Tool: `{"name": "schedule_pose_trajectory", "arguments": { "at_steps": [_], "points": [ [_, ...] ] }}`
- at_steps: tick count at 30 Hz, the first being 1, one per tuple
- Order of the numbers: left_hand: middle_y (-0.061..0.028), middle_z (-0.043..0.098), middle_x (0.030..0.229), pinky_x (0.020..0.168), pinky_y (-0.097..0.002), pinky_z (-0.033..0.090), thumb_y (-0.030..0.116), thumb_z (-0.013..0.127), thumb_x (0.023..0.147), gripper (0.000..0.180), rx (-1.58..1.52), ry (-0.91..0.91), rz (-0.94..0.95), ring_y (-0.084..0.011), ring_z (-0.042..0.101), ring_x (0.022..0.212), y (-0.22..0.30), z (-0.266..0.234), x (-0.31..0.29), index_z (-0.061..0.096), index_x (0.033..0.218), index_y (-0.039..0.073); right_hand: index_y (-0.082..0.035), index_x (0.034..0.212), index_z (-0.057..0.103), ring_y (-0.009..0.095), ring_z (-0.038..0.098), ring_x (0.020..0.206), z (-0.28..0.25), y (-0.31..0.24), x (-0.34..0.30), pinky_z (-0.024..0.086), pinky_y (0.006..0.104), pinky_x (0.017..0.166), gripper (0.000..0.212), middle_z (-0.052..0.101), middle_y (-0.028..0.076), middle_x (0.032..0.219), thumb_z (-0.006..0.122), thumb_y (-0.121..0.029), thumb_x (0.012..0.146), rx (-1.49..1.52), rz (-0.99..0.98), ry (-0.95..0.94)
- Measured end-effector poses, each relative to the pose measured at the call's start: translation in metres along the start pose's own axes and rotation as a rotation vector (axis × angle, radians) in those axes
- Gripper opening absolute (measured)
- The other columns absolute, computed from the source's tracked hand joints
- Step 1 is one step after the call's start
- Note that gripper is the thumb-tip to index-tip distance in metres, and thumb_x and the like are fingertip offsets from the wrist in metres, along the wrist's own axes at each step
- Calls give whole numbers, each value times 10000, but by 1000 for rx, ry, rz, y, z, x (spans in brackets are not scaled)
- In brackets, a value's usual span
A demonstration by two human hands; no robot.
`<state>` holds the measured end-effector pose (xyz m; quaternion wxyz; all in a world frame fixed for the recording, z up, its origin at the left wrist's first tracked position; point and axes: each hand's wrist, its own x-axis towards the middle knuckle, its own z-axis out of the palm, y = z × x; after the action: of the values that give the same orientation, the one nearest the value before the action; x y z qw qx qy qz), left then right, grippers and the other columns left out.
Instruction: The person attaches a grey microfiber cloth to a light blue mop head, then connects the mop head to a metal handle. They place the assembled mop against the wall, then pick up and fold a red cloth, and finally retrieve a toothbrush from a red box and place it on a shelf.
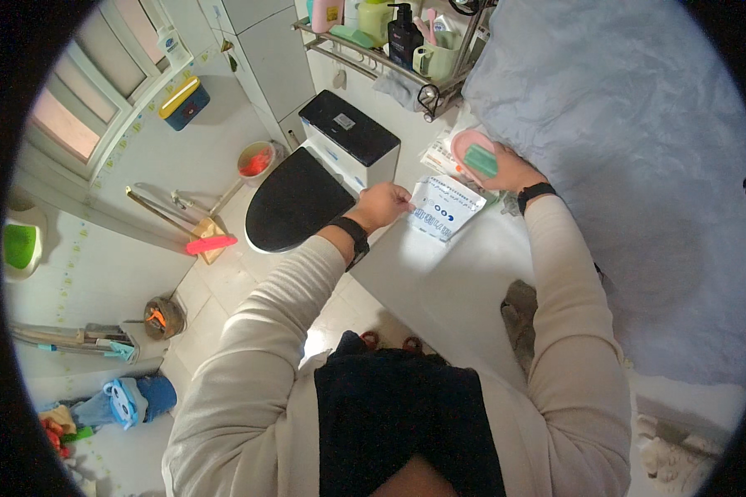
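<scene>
My left hand is closed, its fingertips pinching the left edge of a white packet with blue print. In my right hand is a pink soap dish, held by its right side. A green bar of soap rests in the dish. The dish is just above and to the right of the packet. Behind it, partly covered, lie some white papers or packs. Both hands are over the far end of a smooth white surface.
A toilet with a black lid stands left of my left hand. Beyond is a metal rack holding bottles and a cup. A large grey-blue sheet hangs close on the right. A brownish cloth lies by my right forearm.
</scene>
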<state>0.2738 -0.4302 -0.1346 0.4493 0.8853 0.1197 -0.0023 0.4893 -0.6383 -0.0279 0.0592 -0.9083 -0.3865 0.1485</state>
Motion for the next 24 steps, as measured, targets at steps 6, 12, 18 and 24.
{"name": "schedule_pose_trajectory", "arguments": {
  "at_steps": [6, 12, 18, 24],
  "points": [
    [14, 676, 752, 933, -579, 225, 304, 700, 786, 119, 109, -66, 62, -174, 620, 804, -4, -7, -16, 705, 820, 190, 80, 1347, 308, 373, 360, 1299, 16, -3, -4, 308, 383, 1075, 1048, 369, 286, 1378, 808, -396, 558, -124, -73, 240],
    [11, 662, 709, 1006, -608, 68, 241, 685, 824, 62, 111, -96, 93, -129, 603, 808, -2, -11, -33, 718, 818, 188, 74, 1348, 290, 390, 422, 1231, 27, -16, -8, 355, 388, 1035, 1014, 432, 295, 1303, 803, -317, 565, -54, 8, 94],
    [23, 662, 717, 1022, -601, 77, 257, 679, 831, 69, 139, -137, 65, -137, 599, 808, 0, -21, -51, 723, 841, 205, 82, 1369, 217, 438, 397, 1224, 83, -31, -42, 331, 426, 1043, 912, 392, 327, 1300, 735, -226, 684, -58, -155, 114],
    [17, 678, 751, 1018, -609, 97, 276, 686, 825, 87, 92, -80, 97, -154, 609, 827, 3, -19, -57, 724, 855, 204, 61, 1384, 191, 431, 336, 1278, 103, -34, -49, 274, 443, 1083, 932, 360, 284, 1342, 731, -264, 697, -14, -298, 129]
  ]
}}
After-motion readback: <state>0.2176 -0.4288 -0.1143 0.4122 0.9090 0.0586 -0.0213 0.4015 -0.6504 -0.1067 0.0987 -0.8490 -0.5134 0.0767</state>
